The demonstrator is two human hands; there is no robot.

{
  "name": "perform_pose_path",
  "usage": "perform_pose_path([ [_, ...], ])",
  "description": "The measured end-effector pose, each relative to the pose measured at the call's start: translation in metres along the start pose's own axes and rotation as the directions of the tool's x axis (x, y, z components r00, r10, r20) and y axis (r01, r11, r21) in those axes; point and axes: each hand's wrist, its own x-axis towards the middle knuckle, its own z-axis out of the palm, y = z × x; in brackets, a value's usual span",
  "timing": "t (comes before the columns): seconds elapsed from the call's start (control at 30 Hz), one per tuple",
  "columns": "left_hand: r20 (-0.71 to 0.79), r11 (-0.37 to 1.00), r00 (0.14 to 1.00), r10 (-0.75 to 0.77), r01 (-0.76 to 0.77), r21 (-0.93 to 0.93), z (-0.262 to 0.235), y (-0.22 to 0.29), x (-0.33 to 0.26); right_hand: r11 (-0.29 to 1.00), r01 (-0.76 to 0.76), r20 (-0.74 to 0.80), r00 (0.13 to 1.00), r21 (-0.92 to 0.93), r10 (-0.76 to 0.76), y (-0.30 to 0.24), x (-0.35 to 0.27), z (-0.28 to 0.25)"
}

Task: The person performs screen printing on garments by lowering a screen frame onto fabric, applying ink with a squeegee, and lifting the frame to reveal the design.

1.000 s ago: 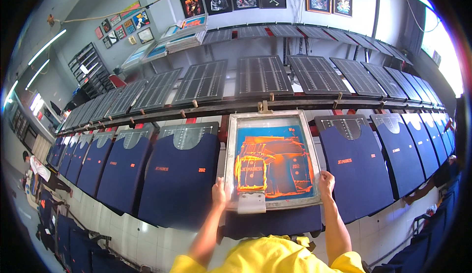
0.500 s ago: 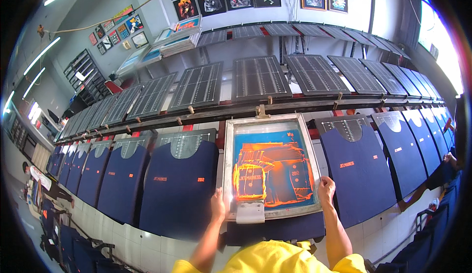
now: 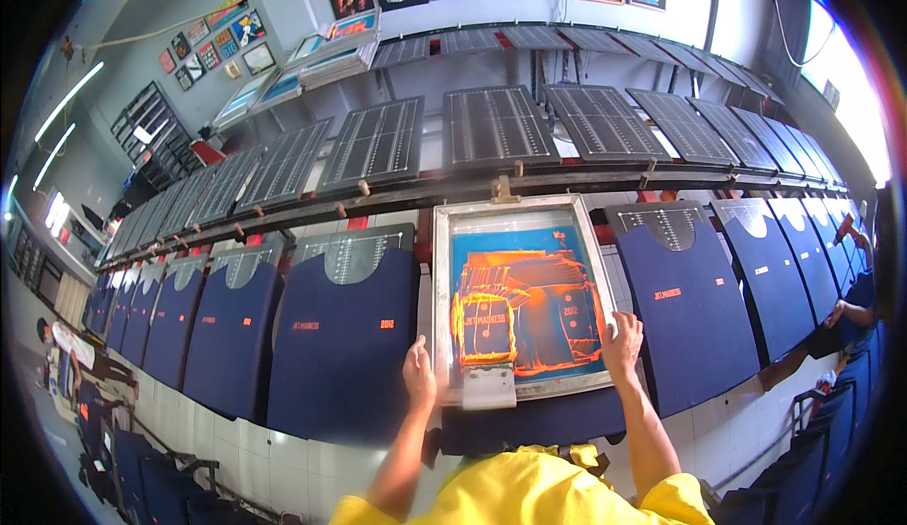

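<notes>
A metal-framed printing screen (image 3: 522, 215) with a blue mesh and orange ink lies flat over a navy shirt (image 3: 539, 423). My left hand (image 3: 419, 372) grips the frame's lower left edge. My right hand (image 3: 623, 342) rests on its lower right corner, fingers spread on the mesh border. A squeegee (image 3: 488, 386) with a pale handle lies inside the frame at the near edge, between my hands.
A long row of navy shirts (image 3: 340, 336) on boards runs left and right, some with small orange prints. Dark raised boards (image 3: 496, 126) stand behind a metal rail (image 3: 397, 194). Another person's hand (image 3: 836, 312) shows at the right. Stacked screens (image 3: 321, 52) sit at the back.
The view has tilted slightly, so the screen sits lower and larger. My hands stay on the frame's near corners; the frame looks unmoved on the shirt.
</notes>
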Motion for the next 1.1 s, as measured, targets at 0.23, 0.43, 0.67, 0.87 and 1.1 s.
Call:
perform_pose_path([
  [0.23,0.084,0.950,0.966,-0.245,0.256,-0.177,-0.045,0.048,-0.085,0.739,0.549,0.473,0.568,0.392,-0.673,-0.156,-0.069,-0.037],
  [0.43,0.632,0.648,0.553,-0.543,0.755,-0.105,-0.020,0.051,-0.124,0.737,0.619,0.571,0.513,0.271,-0.641,-0.184,-0.049,-0.030],
  [0.67,0.714,0.545,0.454,-0.533,0.830,-0.120,0.016,0.034,-0.115,0.734,0.616,0.350,0.646,0.287,-0.679,-0.190,-0.010,0.002],
  [0.87,0.724,0.538,0.425,-0.544,0.838,-0.089,0.015,0.029,-0.110,0.710,0.629,0.217,0.681,0.315,-0.700,-0.184,0.059,0.067],
  [1.1,0.702,0.511,0.429,-0.569,0.853,-0.107,0.014,0.044,-0.112,0.738,0.585,0.232,0.708,0.336,-0.667,-0.188,0.079,0.112],
])
